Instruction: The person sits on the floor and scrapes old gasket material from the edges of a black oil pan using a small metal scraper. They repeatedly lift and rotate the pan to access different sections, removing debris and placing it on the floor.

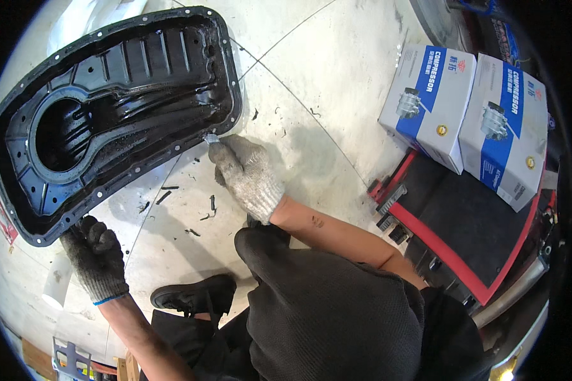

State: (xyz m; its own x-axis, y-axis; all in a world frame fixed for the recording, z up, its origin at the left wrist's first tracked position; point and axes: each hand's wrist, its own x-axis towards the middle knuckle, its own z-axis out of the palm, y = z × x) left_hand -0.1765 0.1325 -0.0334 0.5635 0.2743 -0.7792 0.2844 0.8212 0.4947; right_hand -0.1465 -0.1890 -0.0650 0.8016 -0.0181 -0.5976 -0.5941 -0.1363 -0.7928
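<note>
A black, oily engine oil pan (138,170) is at the upper left, with its hollow side and bolt-holed rim facing me. My left hand (96,257), in a dirty grey knit glove, has its fingers curled at the pan's near left edge; part of the grip is hidden under the rim. My right hand (248,174), in a lighter knit glove, is closed around a small metal scraper blade (211,138). The blade's tip touches the rim near the pan's right corner. Most of the tool is hidden by the glove.
Black strips of scraped-off sealant (165,197) litter the pale tiled floor. Two white-and-blue cardboard boxes (429,105) rest on a black, red-edged tool cart (454,216) at right. A white cylinder (57,282) lies near my left wrist; my black shoe (194,295) is below.
</note>
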